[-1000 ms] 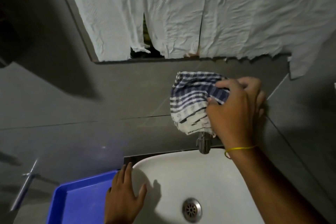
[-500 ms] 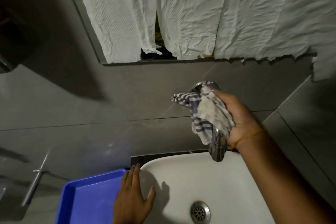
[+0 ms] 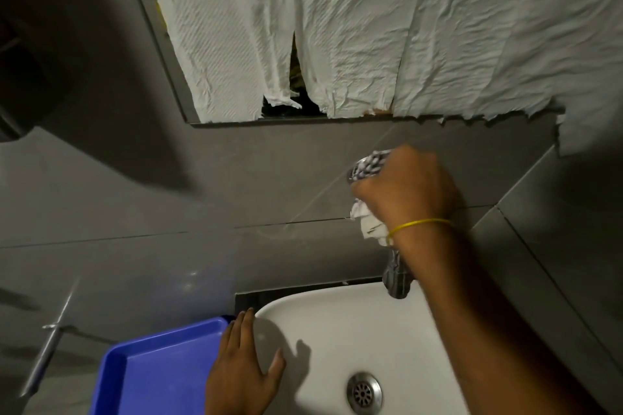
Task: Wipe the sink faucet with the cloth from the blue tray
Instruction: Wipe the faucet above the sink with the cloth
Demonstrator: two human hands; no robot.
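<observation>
Head view: right hand (image 3: pixel 404 192), centre right of the frame, has rolled over the top of the faucet (image 3: pixel 396 276) since half a second ago, fist closed around the cloth (image 3: pixel 369 227), which was hanging open against the palm and is now bunched, showing only above and below the knuckles. The wipe looks under way on the upper body; the spout remains bare. Left hand (image 3: pixel 241 371) stays open, flat on the sink (image 3: pixel 337 320) rim beside the tray (image 3: pixel 161 377), bottom left.

Checked cloth (image 3: pixel 367 222) bunched over chrome faucet (image 3: pixel 397 276) top, blue tray (image 3: pixel 161 367) beside sink.
</observation>
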